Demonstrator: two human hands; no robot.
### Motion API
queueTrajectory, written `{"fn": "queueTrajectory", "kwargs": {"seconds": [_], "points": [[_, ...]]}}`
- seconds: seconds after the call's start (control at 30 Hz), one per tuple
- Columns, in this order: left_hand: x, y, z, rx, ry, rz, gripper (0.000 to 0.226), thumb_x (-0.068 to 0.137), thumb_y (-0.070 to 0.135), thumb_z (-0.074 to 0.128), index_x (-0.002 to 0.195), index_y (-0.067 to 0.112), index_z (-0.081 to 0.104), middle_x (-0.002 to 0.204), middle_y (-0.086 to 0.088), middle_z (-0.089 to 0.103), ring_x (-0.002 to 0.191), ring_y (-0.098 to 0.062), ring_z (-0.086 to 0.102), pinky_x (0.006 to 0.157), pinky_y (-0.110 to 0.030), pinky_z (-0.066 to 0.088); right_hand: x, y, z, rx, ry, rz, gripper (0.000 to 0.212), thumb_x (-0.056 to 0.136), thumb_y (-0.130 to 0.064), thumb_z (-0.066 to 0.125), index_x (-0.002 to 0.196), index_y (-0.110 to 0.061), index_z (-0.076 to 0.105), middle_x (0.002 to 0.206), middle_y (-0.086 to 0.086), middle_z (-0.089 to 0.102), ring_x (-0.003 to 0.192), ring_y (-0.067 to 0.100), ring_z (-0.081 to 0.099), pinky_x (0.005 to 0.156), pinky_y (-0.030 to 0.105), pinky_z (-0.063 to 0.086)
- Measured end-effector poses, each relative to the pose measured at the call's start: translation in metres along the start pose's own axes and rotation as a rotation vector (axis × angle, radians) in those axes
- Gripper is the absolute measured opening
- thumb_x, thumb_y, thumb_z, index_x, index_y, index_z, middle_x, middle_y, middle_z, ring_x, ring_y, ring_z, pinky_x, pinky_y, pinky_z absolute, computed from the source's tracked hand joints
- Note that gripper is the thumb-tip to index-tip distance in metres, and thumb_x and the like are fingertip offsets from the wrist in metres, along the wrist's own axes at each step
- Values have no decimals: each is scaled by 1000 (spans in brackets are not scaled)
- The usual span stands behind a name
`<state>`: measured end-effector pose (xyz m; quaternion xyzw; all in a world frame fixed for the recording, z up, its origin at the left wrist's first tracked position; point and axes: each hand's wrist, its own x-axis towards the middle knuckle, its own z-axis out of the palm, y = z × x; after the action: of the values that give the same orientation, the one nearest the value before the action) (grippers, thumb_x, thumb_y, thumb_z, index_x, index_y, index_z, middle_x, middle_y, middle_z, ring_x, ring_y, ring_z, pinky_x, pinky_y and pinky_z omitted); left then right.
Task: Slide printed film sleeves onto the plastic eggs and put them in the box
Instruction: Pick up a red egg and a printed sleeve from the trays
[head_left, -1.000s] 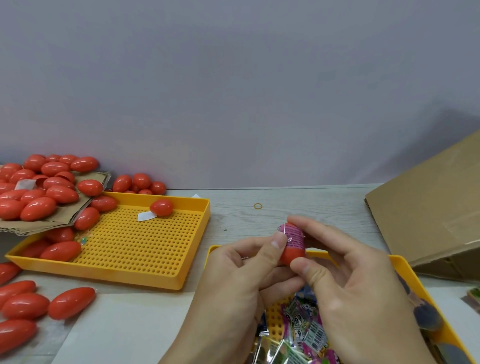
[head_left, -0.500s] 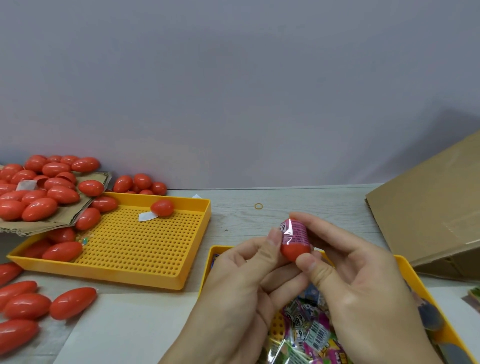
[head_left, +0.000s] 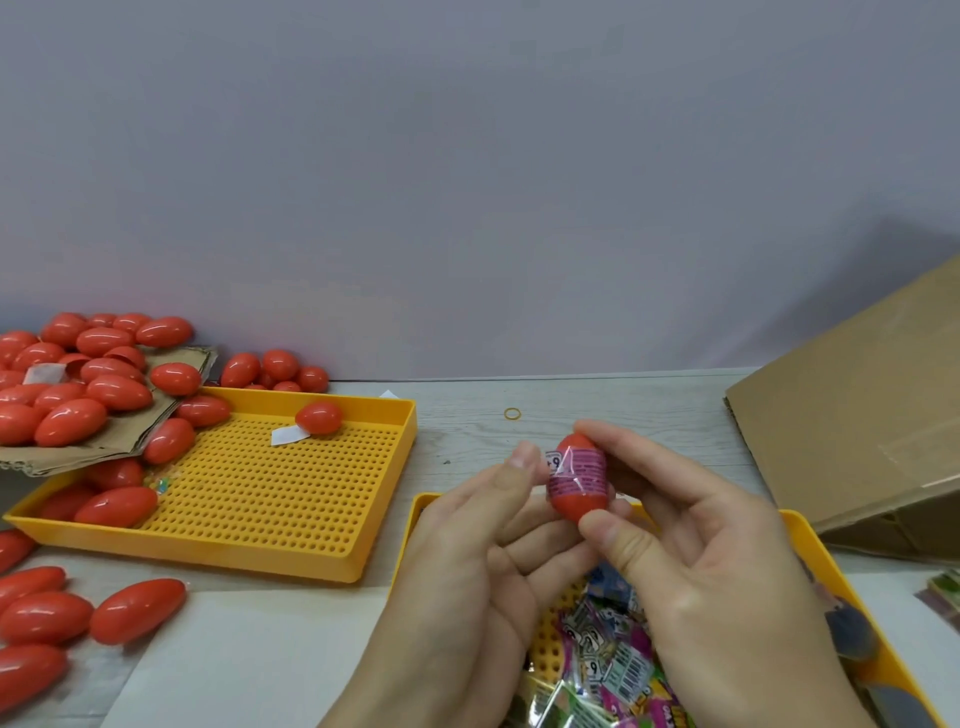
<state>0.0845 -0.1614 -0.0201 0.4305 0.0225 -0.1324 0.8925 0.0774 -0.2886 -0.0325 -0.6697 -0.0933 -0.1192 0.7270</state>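
Observation:
A red plastic egg (head_left: 577, 501) stands upright between my hands, with a pink printed film sleeve (head_left: 577, 470) around its middle. My right hand (head_left: 691, 561) pinches the egg between forefinger on top and thumb below. My left hand (head_left: 483, 551) touches the sleeve's left side with its thumb tip, its fingers curled under the egg. Below my hands lies a yellow tray (head_left: 810, 535) holding several loose printed sleeves (head_left: 608, 660). The cardboard box (head_left: 857, 410) stands at the right.
A second yellow perforated tray (head_left: 260, 483) at the left holds a few red eggs (head_left: 318, 417). Several more eggs are heaped on cardboard (head_left: 78, 384) at the far left and on the table (head_left: 93, 613). A rubber band (head_left: 512, 413) lies beyond my hands.
The sleeve has slid further down the egg, so the egg's red top now shows above it. Both hands have risen slightly with the egg.

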Motion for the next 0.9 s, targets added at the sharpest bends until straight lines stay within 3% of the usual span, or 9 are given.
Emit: {"fn": "queueTrajectory", "kwargs": {"seconds": [0.1,0.2,0.3,0.53,0.6,0.73,0.83,0.9], "points": [[1,-2,-1,45,54,15,52,71,19,78,110,-11,64,106,-33,69,84,-39,71,68,-37,62,-2,9,2,-179,46,-78,59,73,7,79,106,-41,73,105,-8,72,88,13,71,72,18,56],[3,-2,-1,102,82,51,37,70,11,84,97,-9,69,103,-33,69,80,-38,68,62,-35,60,-1,11,1,-305,100,-153,54,69,-8,88,109,-40,71,105,-10,68,96,10,67,67,19,56],[4,-3,-2,87,39,41,34,72,17,67,89,-12,71,88,-32,69,71,-34,70,60,-33,60,-1,9,0,-308,93,-184,54,64,-26,83,113,-45,67,111,-11,66,102,8,65,67,17,56],[5,-3,-2,111,-10,18,30,73,21,61,78,-5,77,79,-30,70,69,-33,72,58,-34,60,-1,11,0,-314,75,-226,59,64,-12,88,111,-43,70,109,-10,68,96,9,66,63,17,56],[5,-3,-1,153,-25,13,33,72,27,64,80,-2,78,77,-28,70,69,-31,72,60,-34,61,-1,11,0,-357,90,-233,59,63,-18,88,112,-45,68,109,-11,67,95,11,65,63,18,55],[5,-4,-2,180,-43,-2,39,68,32,65,82,-2,78,75,-27,69,66,-29,70,61,-36,61,0,10,2,-428,106,-227,60,58,-36,79,114,-50,64,108,-14,65,97,13,65,70,32,58],[6,-4,-2,188,-43,-14,36,67,31,67,81,0,79,74,-27,70,65,-29,70,61,-36,62,0,10,3,-440,113,-229,60,58,-38,80,114,-51,63,107,-15,64,96,12,64,70,33,58],[6,-4,-2,205,-36,-9,24,65,21,79,80,2,79,75,-26,70,67,-30,70,62,-36,62,0,9,2,-439,112,-231,59,61,-33,88,112,-50,65,107,-15,64,97,11,64,67,30,58]]}}
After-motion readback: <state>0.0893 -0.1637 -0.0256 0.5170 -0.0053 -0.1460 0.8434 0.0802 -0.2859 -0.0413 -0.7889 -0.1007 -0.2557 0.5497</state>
